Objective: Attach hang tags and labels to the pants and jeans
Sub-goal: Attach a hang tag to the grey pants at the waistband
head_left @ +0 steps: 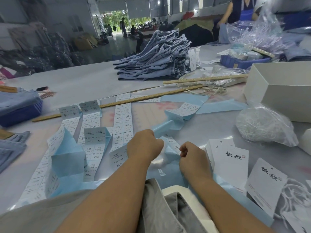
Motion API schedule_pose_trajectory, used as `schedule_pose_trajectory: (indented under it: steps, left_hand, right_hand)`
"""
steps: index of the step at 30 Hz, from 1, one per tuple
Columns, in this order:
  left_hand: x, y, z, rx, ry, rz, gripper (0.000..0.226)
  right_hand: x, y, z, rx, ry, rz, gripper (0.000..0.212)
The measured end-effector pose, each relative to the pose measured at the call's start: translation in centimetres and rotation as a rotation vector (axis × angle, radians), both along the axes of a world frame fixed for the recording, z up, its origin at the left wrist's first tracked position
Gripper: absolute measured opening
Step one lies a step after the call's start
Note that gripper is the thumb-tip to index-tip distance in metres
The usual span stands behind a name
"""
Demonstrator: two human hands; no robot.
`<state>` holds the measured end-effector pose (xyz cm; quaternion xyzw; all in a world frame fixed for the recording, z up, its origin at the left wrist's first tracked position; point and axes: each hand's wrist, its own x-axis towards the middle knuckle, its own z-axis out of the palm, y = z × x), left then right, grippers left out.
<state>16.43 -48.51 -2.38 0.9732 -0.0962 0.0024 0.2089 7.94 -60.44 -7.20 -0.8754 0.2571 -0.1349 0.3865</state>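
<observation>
My left hand (144, 145) and my right hand (191, 157) are both curled, pinching a strip of blue-backed sticker labels (170, 148) between them near the table's front edge. More label strips (122, 121) printed "1103#" lie in rows in front of and left of my hands. White hang tags (230, 158) with black brush characters lie fanned to the right. A tall pile of folded light-blue jeans (161, 61) stands at the middle back of the table.
Two wooden rulers (203, 79) cross the table. A white open box (282, 91) and a plastic bag of strings (264, 125) sit at right. Blue crates (20, 113) with denim stand at left. A person in a blue apron (242, 12) works at far right.
</observation>
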Motion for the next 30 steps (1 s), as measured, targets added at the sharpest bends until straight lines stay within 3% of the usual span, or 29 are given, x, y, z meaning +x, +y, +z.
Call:
schedule_pose_trajectory:
  steps: [5,7,14,19,21,26,30]
  left_hand:
    - [-0.2,0.5,1.2,-0.236,-0.009,0.145,0.027]
    - [-0.6,0.3,2.2,-0.325,0.033,0.15,0.028]
    - [-6.3,-3.5,8.2,-0.478,0.339,-0.001,0.012]
    - [-13.0,-7.0,11.8,-0.566,0.482,-0.159,0.015]
    - [-15.2,-8.1,12.5,-0.557,0.508,-0.202,0.012]
    - [-17.9,-10.3,12.4,-0.499,0.484,-0.37,0.022]
    - [-18.5,-11.7,10.1,-0.041,0.137,-0.546,0.016]
  right_hand:
    - [-0.1,0.2,0.8,-0.157,0.167,0.083,0.029]
    - [-0.2,0.4,1.4,-0.183,0.143,0.143,0.032]
    - [-5.1,-0.8,6.8,-0.314,-0.343,0.17,0.043]
    - [-10.9,-3.3,9.6,-0.407,-0.622,0.076,0.018]
    - [-13.2,-4.7,10.1,-0.329,-0.657,0.045,0.02]
    - [-17.6,-8.5,9.9,-0.001,-0.511,-0.04,0.015]
    - [-19.7,-11.0,8.8,0.107,-0.439,-0.125,0.015]
